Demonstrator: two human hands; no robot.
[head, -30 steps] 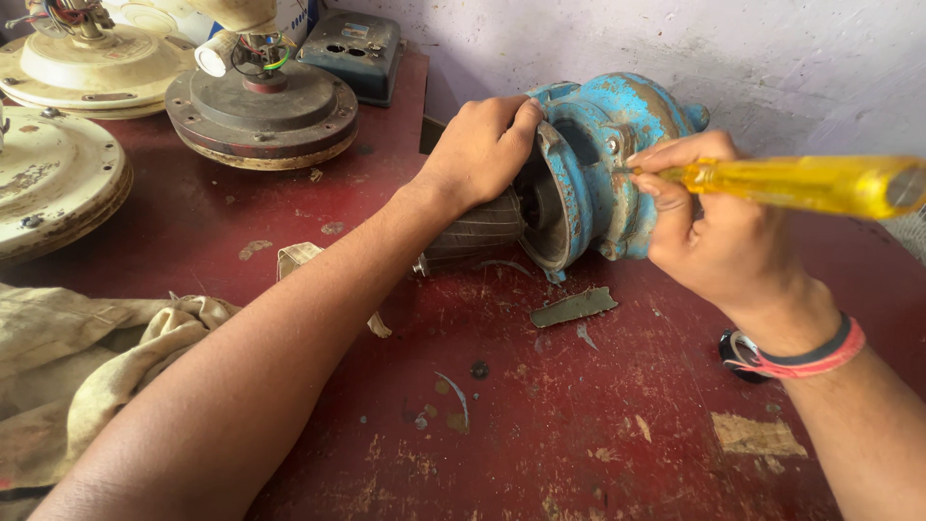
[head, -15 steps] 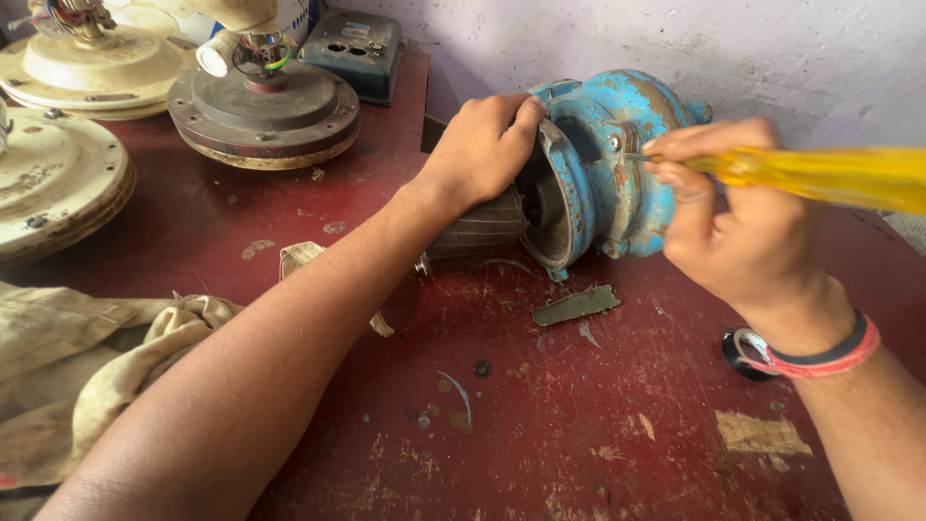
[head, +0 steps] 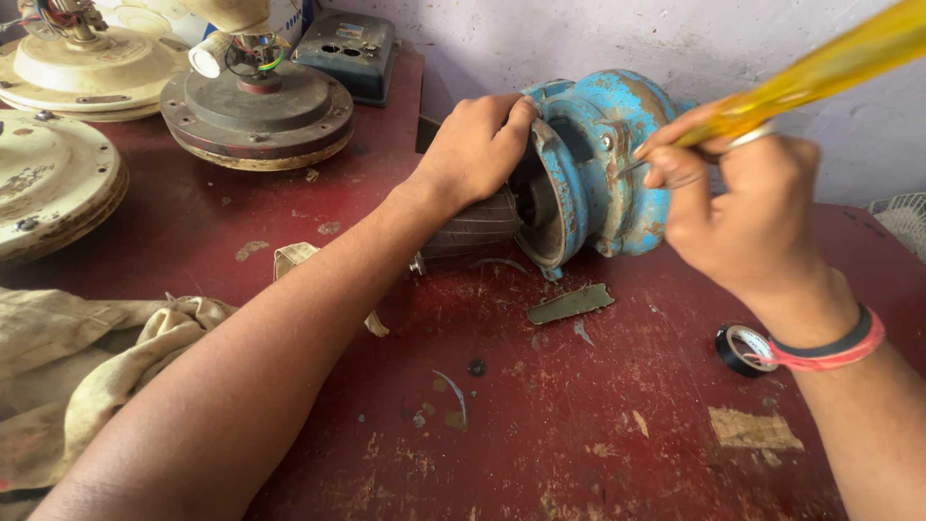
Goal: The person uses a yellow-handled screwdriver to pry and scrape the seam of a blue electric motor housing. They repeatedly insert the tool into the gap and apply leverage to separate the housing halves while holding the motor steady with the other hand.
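Observation:
A blue, worn pump motor (head: 598, 164) lies on its side on a scratched red table (head: 540, 434). Its ribbed grey body (head: 473, 232) points left. My left hand (head: 477, 145) grips the top of the motor where the blue end cover meets the body. My right hand (head: 733, 212) holds a screwdriver with a clear yellow handle (head: 830, 63); the handle slants up to the right and the metal tip rests against the blue cover near a bolt.
Several ceiling fan motors (head: 256, 111) stand at the back left, one with coloured wires. A blue box (head: 347, 53) sits behind them. A dirty cloth (head: 87, 357) lies front left, a roll of black tape (head: 743, 347) by my right wrist, and a metal scrap (head: 569, 304).
The yellow screwdriver handle has swung from level to slanting upward as my right hand turned at the blue cover. My left hand stays on the motor.

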